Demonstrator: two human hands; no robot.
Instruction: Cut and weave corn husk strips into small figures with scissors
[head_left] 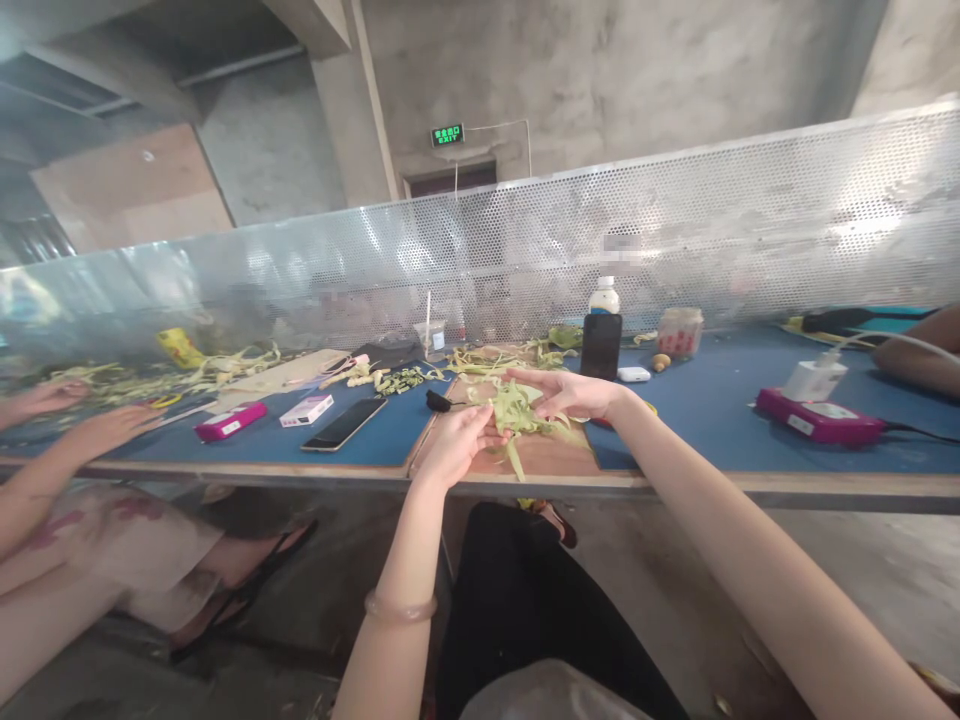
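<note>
A loose tangle of pale green leafy strips (514,408) lies between my two hands over a brown board (559,455). My left hand (463,440), with a bracelet on its wrist, has its fingers curled on the tangle's left side. From the right, my right hand (566,393) reaches over the strips with fingers stretched out and apart, its fingertips at the tangle. One strip hangs down toward the board's front edge. Beside my left hand lies a small black object (438,401), its kind unclear.
Behind the board lie more plant strips (510,355). A phone (345,424) lies left; another phone (601,346) leans upright against a bottle (604,296). A jar (679,332) and magenta power strip (819,416) stand right. A co-worker's hand (112,430) is at left, and a perforated metal screen (337,265) runs behind.
</note>
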